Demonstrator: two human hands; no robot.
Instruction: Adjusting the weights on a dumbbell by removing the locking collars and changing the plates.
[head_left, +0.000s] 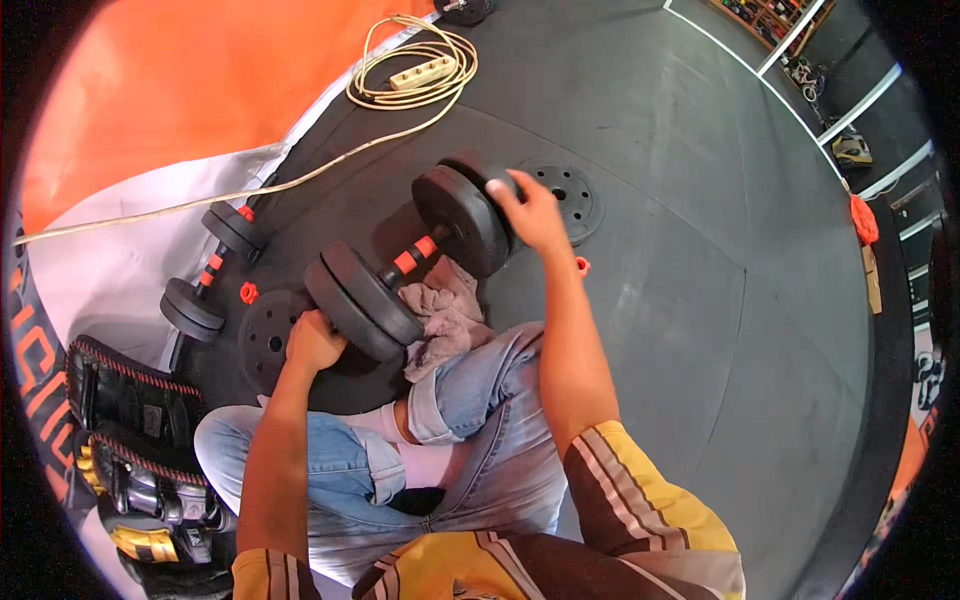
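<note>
A black dumbbell (405, 262) with a red-banded bar is tilted in front of my crossed legs, with black plates at both ends. My left hand (315, 341) closes around its near left end, beside the plates; the bar end is hidden in my fist. My right hand (529, 210) grips the outer weight plate (491, 206) at the far end, thumb over the rim. Beneath the bar lies a crumpled greyish-pink towel (450, 307). One loose plate (266, 334) rests behind my left hand, another (574, 199) beyond my right. Red collar nuts (249, 292) (583, 265) lie on the mat.
A second dumbbell (214, 270) sits at the left, against the orange-and-white wall covering (187, 82). Cream cable coils around a power strip (424, 73) farther off. Black strike pads (135, 397) and gloves (146, 544) are stacked by my left knee. Dark mats (675, 300) cover the floor.
</note>
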